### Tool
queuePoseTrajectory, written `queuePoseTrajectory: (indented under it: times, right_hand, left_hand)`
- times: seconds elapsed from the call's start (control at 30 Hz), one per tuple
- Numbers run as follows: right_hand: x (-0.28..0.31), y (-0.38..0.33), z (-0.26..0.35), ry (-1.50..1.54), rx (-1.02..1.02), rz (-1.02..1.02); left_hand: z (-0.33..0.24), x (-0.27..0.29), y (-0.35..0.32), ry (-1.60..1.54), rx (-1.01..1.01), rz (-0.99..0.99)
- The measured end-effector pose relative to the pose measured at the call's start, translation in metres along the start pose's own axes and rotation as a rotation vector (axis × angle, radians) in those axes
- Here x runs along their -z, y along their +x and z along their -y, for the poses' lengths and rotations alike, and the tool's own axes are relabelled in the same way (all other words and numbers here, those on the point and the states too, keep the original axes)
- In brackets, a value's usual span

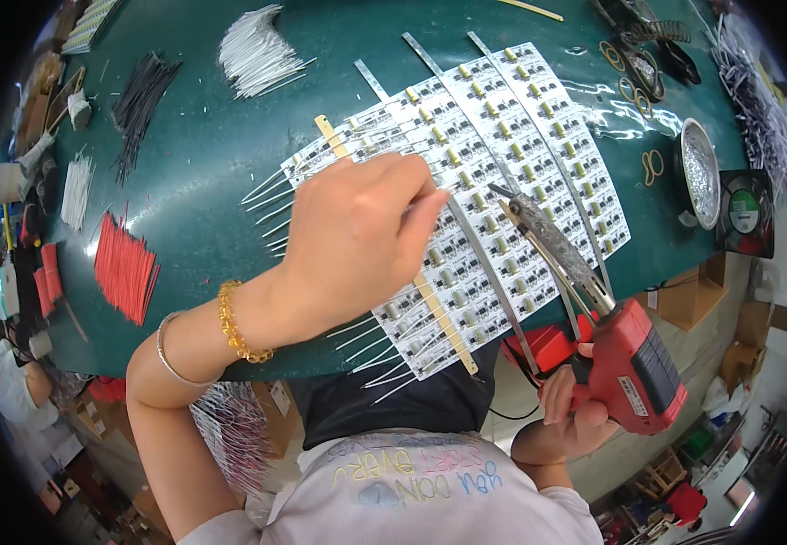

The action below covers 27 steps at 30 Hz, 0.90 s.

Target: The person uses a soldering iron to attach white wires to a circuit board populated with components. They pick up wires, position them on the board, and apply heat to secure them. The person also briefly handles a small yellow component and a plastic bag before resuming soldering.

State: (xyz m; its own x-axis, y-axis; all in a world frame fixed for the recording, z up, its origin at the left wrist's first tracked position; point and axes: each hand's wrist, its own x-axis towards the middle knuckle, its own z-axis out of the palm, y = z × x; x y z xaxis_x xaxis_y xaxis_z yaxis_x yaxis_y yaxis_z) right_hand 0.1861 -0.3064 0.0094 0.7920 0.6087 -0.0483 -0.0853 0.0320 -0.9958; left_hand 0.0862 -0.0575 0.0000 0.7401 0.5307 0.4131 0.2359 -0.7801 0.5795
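A white panel of small circuit boards [584, 168] lies on the green table, its lower part jutting over the near edge. Metal strips [484, 259] and a light wooden stick [445, 327] run across it. White wires stick out from the panel's left side. My left hand [357, 236] is closed above the panel, thumb and fingers pinched together; whatever they hold is hidden. My right hand [575, 409] is wrapped round the handle of a red soldering gun [637, 368]. The gun's tip points up-left over the panel, close to my left fingertips.
Bundles of white wires [262, 54], black wires [142, 104] and red wires [125, 272] lie on the left of the table. At right are rubber bands [652, 168], a metal bowl [700, 173], a black fan [744, 213] and a coil spring [666, 32].
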Motion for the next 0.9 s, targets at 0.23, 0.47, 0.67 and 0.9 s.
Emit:
queuePoseTrajectory:
  times: [0.23,0.47,0.67,0.9]
  right_hand:
    - [0.012,-0.005,0.001,-0.041,0.067,0.098]
    - [0.014,-0.013,0.001,-0.029,0.047,0.104]
    - [0.014,-0.015,-0.004,-0.101,0.041,0.097]
    - [0.011,-0.009,-0.006,-0.05,0.001,0.126]
  left_hand:
    - [-0.014,0.019,0.001,-0.006,-0.097,-0.003]
    - [-0.011,0.006,-0.002,-0.193,0.201,0.188]
    - [-0.01,0.001,-0.005,-0.213,0.261,0.174]
    - [-0.007,0.003,-0.002,-0.231,0.306,0.227]
